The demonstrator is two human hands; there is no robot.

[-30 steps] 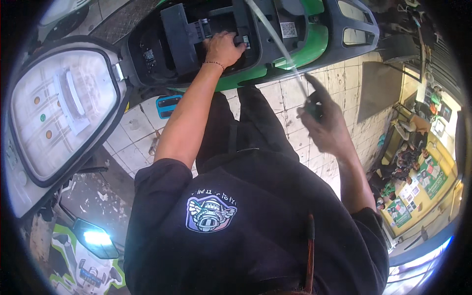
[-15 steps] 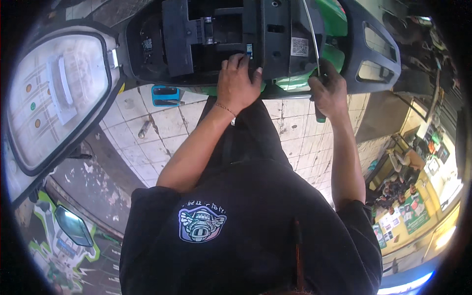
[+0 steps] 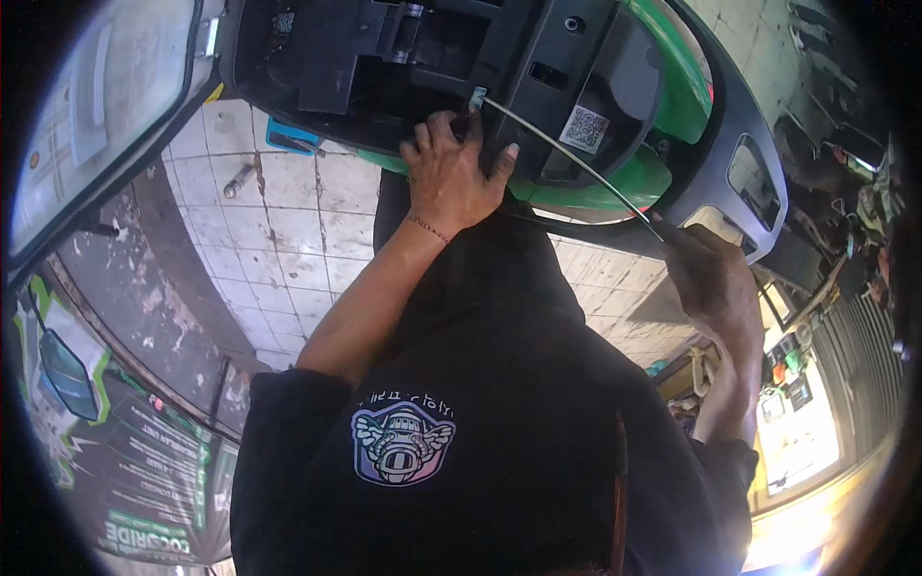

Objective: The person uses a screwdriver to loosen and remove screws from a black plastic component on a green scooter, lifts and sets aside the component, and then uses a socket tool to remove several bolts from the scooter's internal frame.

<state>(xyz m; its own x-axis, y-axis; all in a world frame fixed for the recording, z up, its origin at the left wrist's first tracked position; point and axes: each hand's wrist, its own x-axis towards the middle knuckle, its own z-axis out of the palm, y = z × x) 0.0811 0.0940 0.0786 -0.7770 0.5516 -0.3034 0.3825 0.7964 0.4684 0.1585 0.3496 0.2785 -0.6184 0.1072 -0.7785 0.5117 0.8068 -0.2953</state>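
Note:
My right hand (image 3: pixel 711 278) is closed around the handle of a long screwdriver, which the fingers hide. Its thin metal shaft (image 3: pixel 574 156) slants up and left, tip at a small pale metallic piece (image 3: pixel 477 94) in the black plastic under-seat compartment (image 3: pixel 331 86) of a scooter. My left hand (image 3: pixel 451 178) rests at the compartment's near edge, thumb and fingers apart. Its index finger reaches up to the small metallic piece. Green body panels (image 3: pixel 639 182) and a square printed label (image 3: pixel 584 130) lie right of the shaft.
The raised seat (image 3: pixel 106 106) stands at the left, its pale underside showing. A grey grab rail (image 3: pixel 754 182) curves round the scooter's right end. On the tiled floor (image 3: pixel 288 240) lie a blue tray-like object (image 3: pixel 291 137) and a metal cylinder (image 3: pixel 238 180). Another vehicle's mirror (image 3: pixel 69 374) is lower left.
The screwdriver has swung from nearly upright to a slant, its tip now at the small metallic piece. My right hand has moved right and down. The view has shifted and turned slightly.

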